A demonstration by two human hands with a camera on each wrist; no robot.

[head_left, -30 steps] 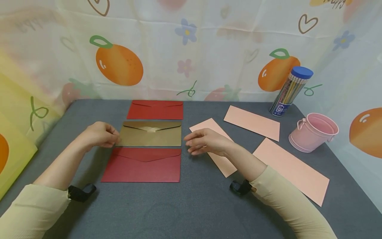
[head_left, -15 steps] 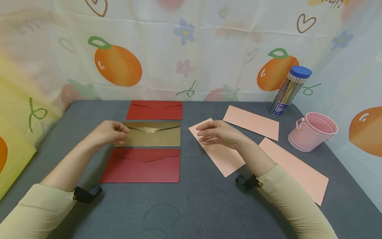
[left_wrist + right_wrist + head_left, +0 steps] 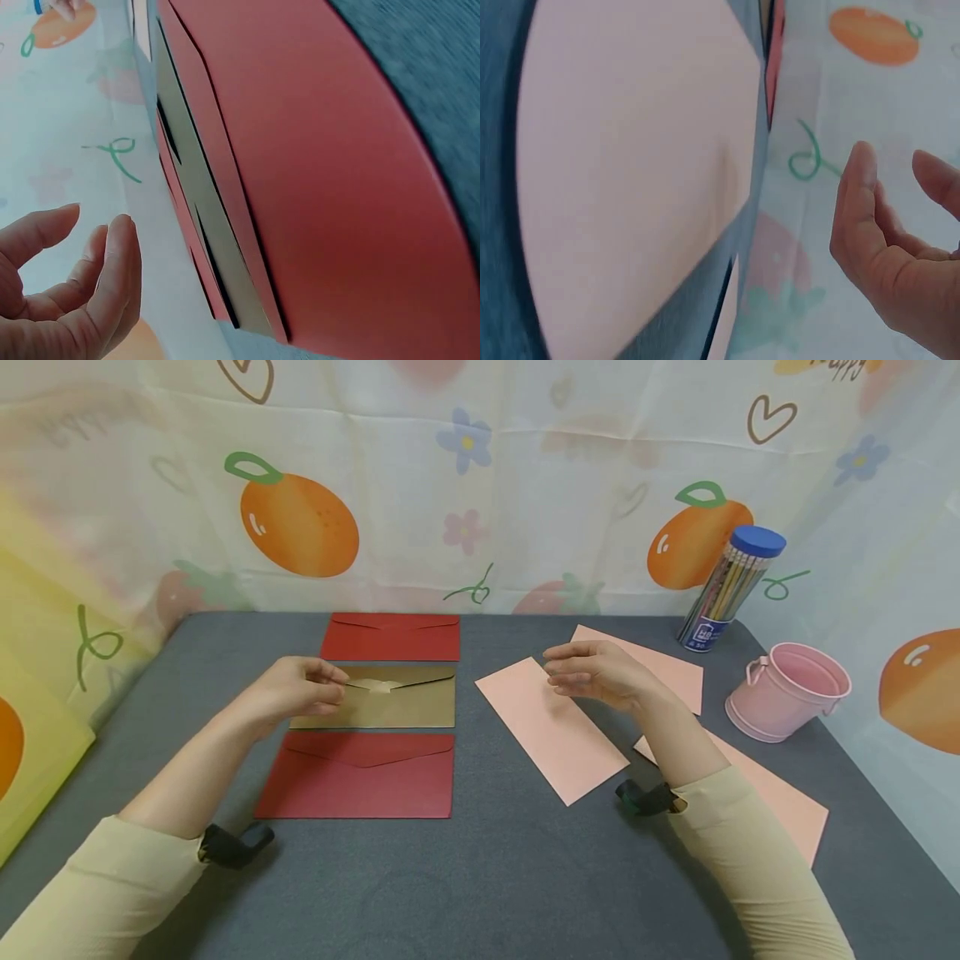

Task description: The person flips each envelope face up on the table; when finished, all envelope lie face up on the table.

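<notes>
Hovering over the left end of the gold envelope [image 3: 382, 697], the left hand [image 3: 296, 689] has loosely curled fingers that grip nothing. The gold envelope lies flat on the grey tabletop [image 3: 480, 877], between two red envelopes [image 3: 358, 773]. The right hand [image 3: 596, 672] hangs relaxed and empty above the far corner of the nearest pink paper sheet [image 3: 551, 728]. A pink bucket [image 3: 787, 692] and a pencil tube [image 3: 731, 587] stand at far right.
</notes>
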